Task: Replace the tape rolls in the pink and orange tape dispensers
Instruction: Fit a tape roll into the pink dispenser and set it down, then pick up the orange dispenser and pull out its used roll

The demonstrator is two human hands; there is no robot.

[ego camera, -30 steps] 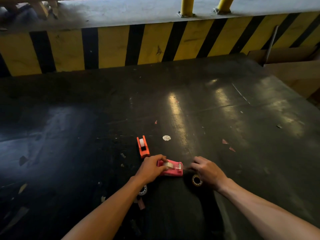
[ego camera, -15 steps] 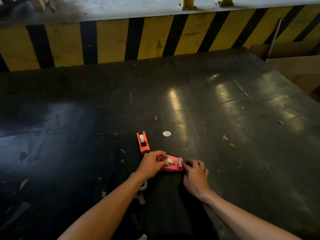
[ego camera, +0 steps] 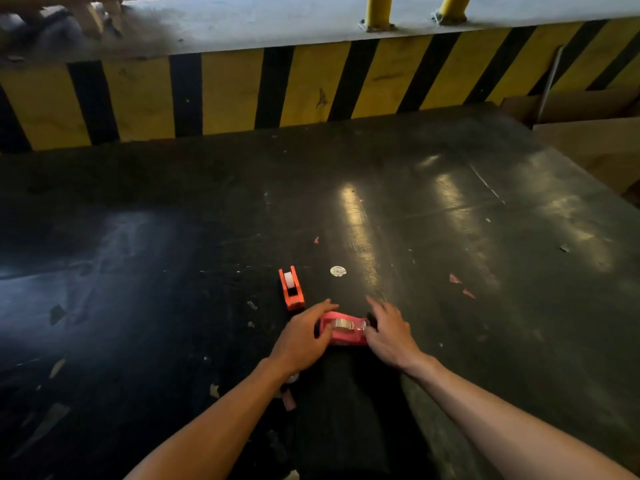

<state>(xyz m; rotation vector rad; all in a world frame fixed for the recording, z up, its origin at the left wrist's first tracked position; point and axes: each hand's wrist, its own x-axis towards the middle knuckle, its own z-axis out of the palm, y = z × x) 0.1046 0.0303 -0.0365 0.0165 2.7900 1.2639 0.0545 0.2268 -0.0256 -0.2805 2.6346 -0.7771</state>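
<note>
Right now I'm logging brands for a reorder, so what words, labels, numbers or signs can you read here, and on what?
None can be read.
Pink tape dispenser: no lettering shows.
Orange tape dispenser: no lettering shows.
Round white sticker on the dark table: faint marks, too small and blurred to read.
Yellow and black striped barrier: a hazard pattern only, no words.

Pink dispenser point(ego camera: 344, 332) near orange dispenser point(ego camera: 291, 289)
</note>
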